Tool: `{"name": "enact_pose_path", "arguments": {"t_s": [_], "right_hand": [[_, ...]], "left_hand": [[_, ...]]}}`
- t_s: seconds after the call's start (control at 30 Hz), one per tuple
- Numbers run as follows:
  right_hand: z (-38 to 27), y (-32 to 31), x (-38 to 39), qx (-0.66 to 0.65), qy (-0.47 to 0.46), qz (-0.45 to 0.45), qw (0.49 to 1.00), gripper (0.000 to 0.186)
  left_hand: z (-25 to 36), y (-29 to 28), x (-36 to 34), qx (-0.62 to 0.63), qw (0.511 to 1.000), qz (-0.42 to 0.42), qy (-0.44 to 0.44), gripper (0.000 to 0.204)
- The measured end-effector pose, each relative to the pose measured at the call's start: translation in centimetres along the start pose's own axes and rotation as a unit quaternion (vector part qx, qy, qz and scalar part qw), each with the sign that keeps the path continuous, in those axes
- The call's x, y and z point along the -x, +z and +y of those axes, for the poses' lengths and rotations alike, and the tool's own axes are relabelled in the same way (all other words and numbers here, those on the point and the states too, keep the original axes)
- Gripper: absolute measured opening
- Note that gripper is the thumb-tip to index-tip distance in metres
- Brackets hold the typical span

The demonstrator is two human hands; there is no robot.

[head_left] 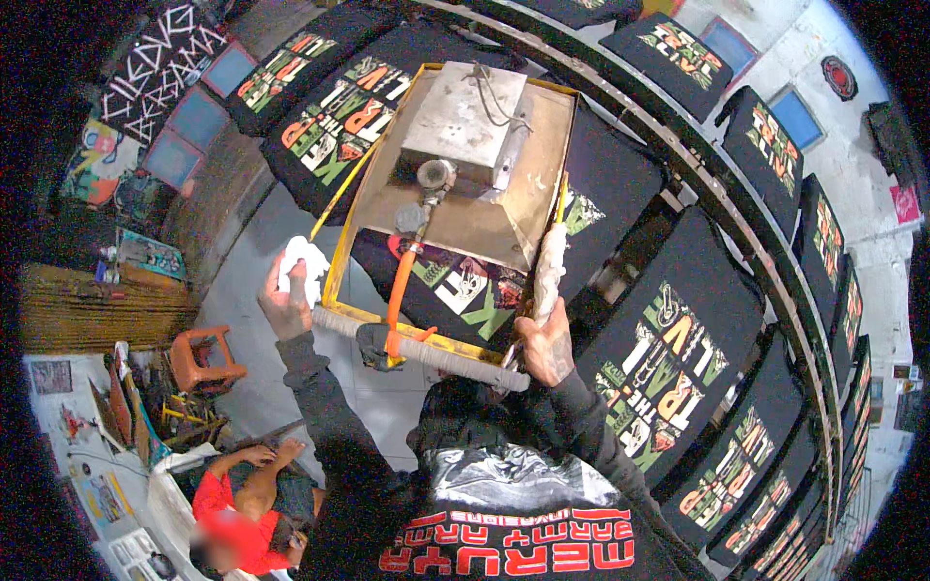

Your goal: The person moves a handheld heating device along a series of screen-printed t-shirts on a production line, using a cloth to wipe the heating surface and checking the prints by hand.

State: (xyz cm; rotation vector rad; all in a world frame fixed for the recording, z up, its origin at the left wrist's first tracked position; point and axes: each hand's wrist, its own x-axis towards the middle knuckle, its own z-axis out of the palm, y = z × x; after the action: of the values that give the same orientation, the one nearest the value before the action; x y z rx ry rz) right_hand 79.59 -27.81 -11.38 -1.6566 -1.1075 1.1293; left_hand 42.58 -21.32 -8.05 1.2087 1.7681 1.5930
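The yellow-framed metal unit [465, 126] was over a black printed shirt [450, 295], its near bar past the shirt's near edge. The left hand [287, 300] had fingers curled round a white cloth [313, 263]; the right hand [547, 346] gripped the unit's wrapped right side. More shirts [668, 368] flanked a long rail [775, 271]; an orange stool [186, 363] stood on pale tiles [254, 232].

The heater [465, 121] hides the middle of the black shirt [441, 315] under it, print included. Some fingers of the right hand [548, 344] are lost to me behind the handle [549, 266], and the white cloth [310, 261] covers part of the left hand [285, 302]. The seated person's [254, 504] face is blurred. The black hoodie [528, 484] runs off the lower edge; the clutter [184, 418] near the stool [206, 358] is too small to sort out.
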Motion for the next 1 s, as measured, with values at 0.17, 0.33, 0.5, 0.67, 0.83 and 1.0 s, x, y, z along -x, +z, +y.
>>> {"name": "enact_pose_path", "arguments": {"t_s": [0.17,0.33,0.5,0.67,0.83,1.0], "right_hand": [[-0.1,0.2,0.0,-0.056,0.017,-0.005,0.998,0.051],[-1.7,0.3,0.5,-0.157,0.038,0.018,0.987,0.047],[1.9,0.0,-0.2,-0.025,0.008,0.002,1.000,0.043],[-0.5,-0.5,0.0,-0.012,0.052,-0.034,0.998,0.057],[1.2,0.3,0.0,-0.033,0.014,0.015,0.999,0.035],[-0.1,-0.8,-0.2,-0.035,0.048,-0.056,0.997,0.060]], "left_hand": [[0.0,-0.7,0.0,-0.075,0.996,-0.016,0.036,0.033],[2.2,0.8,1.0,-0.021,1.000,-0.019,0.002,0.033],[1.1,0.2,0.5,-0.031,0.999,-0.029,-0.004,0.035],[0.6,-0.1,0.5,-0.012,1.000,-0.015,-0.007,0.035],[0.9,0.2,0.4,-0.037,0.999,-0.026,0.008,0.034],[0.8,0.5,0.4,-0.053,0.998,0.000,0.017,0.033]]}}
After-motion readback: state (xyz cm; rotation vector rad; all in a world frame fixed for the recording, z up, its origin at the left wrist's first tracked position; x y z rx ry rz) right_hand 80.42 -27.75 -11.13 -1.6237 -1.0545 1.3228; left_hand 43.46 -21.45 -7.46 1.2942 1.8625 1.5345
